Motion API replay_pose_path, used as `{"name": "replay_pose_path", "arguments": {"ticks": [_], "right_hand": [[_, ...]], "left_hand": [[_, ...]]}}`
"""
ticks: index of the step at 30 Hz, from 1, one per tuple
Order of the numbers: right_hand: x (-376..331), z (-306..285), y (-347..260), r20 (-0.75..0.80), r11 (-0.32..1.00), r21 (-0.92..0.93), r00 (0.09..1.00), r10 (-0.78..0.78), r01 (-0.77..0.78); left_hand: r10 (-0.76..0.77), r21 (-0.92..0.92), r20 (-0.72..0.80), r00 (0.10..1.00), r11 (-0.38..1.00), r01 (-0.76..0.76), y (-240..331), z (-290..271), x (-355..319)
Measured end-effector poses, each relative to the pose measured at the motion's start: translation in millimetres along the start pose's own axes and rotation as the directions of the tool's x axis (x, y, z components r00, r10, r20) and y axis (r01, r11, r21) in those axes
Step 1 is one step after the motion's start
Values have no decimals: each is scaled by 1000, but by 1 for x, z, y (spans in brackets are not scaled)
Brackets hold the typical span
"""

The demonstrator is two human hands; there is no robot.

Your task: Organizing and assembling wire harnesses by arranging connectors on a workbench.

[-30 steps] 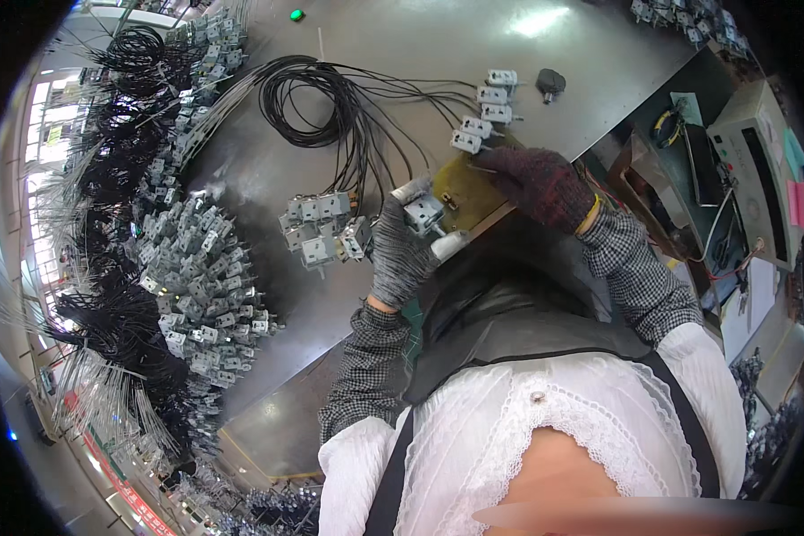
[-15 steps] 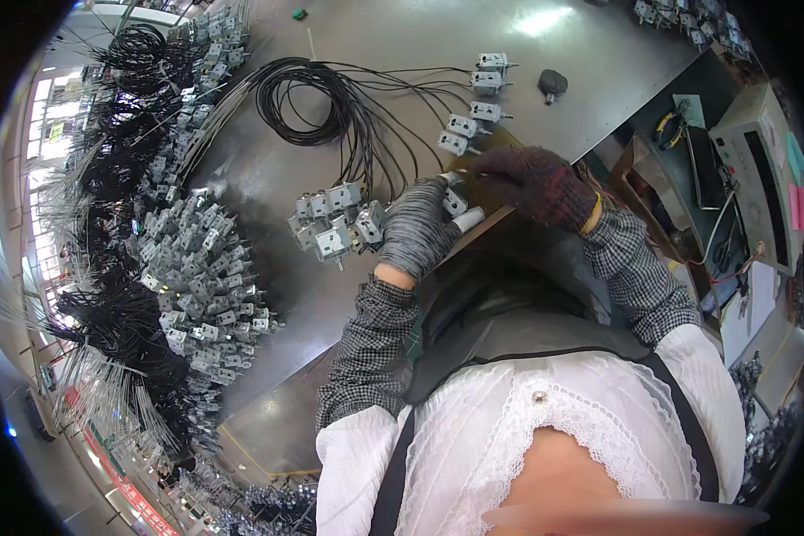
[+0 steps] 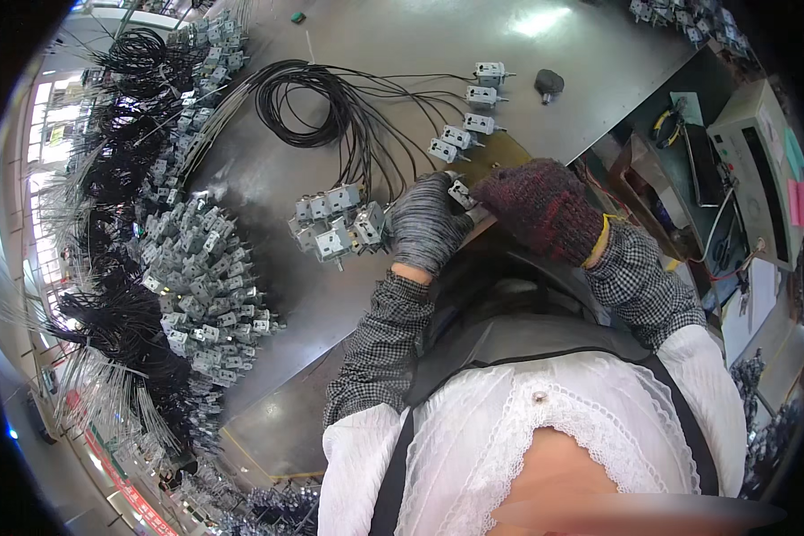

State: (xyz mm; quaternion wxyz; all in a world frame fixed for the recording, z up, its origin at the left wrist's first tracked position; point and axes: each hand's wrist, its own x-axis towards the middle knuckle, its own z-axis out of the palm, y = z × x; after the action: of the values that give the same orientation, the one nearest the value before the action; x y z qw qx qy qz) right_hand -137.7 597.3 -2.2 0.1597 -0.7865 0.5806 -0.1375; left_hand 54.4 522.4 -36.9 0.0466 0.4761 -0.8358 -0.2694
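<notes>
My left hand (image 3: 427, 221), in a grey striped glove, is closed around a small grey metal housing (image 3: 460, 194) near the table's front edge. Right beside it, my right hand (image 3: 540, 213) in a dark maroon knitted glove has its fingers curled in against that housing's side; what they grip is hidden. Several similar housings (image 3: 479, 123) with short shafts lie in a slanting row just beyond my hands. Thin black cables run from them to a loose coil (image 3: 297, 105). Left of my left hand sits a cluster of such housings (image 3: 333, 239).
A large heap of housings (image 3: 201, 268) and bundled black cables (image 3: 121, 170) line the table's left side. Right of the row lies a small dark knobbed piece (image 3: 549, 83). Farther right are yellow-handled pliers (image 3: 663, 129) and a grey instrument box (image 3: 752, 174).
My left hand has shifted slightly right and turned, and its thumb has drawn in. The right hand has lowered and curled in. The row of housings has moved slightly.
</notes>
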Motion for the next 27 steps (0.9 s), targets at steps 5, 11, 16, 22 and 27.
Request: {"name": "replay_pose_path", "arguments": {"ticks": [5,11,16,22,27], "right_hand": [[8,7,1,-33,997,53,998,60,-58],[-2,0,5,9,1000,18,1000,16,-17],[-1,6,8,-59,994,104,998,38,-31],[-3,5,8,-96,987,161,995,28,-12],[-3,8,5,-97,991,133,995,15,-2]], "left_hand": [[-39,64,79,996,997,34,-4,2,7],[-23,18,49,999,1000,22,0,-4,5],[-24,5,54,998,1000,23,0,-3,6],[-25,11,31,999,1000,25,-4,0,5],[-20,-32,76,997,999,23,-9,2,7]]}}
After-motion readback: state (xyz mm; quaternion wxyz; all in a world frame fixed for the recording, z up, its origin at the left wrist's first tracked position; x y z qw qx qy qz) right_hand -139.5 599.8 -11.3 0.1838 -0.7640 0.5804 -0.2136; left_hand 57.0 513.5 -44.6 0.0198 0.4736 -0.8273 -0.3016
